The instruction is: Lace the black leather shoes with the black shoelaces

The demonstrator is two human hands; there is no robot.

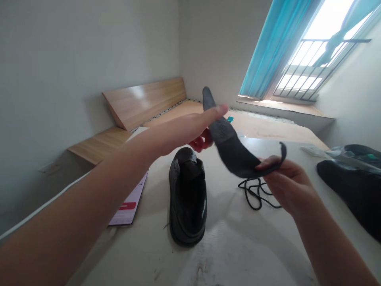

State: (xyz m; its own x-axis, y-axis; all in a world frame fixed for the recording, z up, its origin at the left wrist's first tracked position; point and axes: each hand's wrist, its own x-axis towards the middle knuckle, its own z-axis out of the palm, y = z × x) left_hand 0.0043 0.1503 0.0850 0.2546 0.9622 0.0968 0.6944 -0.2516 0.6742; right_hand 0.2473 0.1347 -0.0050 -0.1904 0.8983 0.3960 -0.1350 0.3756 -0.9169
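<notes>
A dark grey insole [228, 143] is held up, bent, above the white table. My left hand [206, 125] is closed on its upper part, thumb on the near face. Its lower right end is pinched in my right hand [282, 174], where the tip curls upward. Below and to the left, a black shoe [188, 198] stands on the table with its opening up and toe pointing away; no lace shows in it. A black shoelace [253, 194] lies loosely coiled beside my right hand.
At the right edge lies a black item [351, 190] with clear plastic near it. A pink and white box or booklet [131, 202] is partly under my left forearm. Wooden boards [145, 101] lean behind; the table [232, 254] has dark marks.
</notes>
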